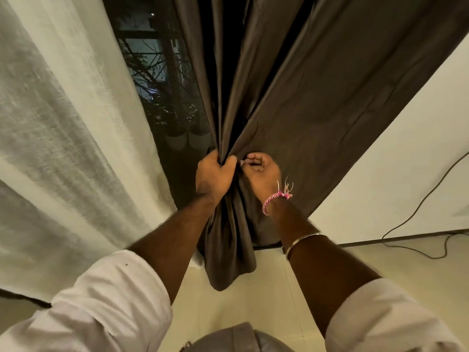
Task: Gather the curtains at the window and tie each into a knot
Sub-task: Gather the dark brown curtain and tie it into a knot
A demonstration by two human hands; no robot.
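left hand (215, 171) grips bunched brown curtain (291, 102); right hand (262, 171) curled against it.

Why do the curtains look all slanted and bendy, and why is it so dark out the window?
Head view: the wide-angle lens fans the brown curtain and white curtain outward; the white one looks a bit smeared. The window is dark, the room lit. The left hand and right hand look sharp.
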